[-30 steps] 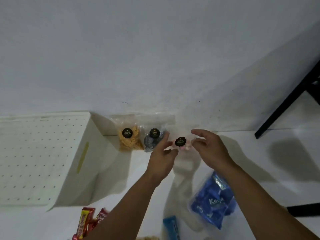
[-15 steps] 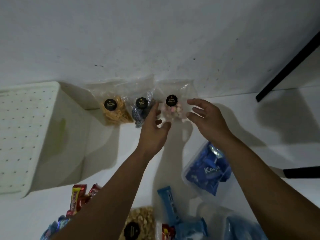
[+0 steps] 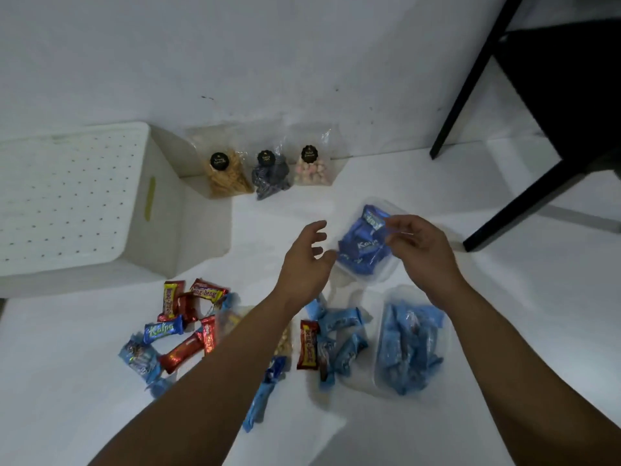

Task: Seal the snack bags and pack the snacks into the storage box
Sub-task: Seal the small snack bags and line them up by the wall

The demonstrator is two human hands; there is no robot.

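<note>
Clear bag of blue wafers (image 3: 364,250): between both hands, mouth unsealed.
Right hand (image 3: 421,252): pinching bag's top edge.
Left hand (image 3: 307,260): spread, just beside bag.
Done: three labelled bags (image 3: 268,169) propped beyond the hands.
Left: loose snack bars (image 3: 188,324) nearer; white storage box (image 3: 74,203) far left, apparently upturned, nothing packed.

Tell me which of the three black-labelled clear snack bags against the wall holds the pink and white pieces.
The rightmost clear bag, nearest the black chair leg; the middle one holds dark pieces, the left one yellow.
</note>
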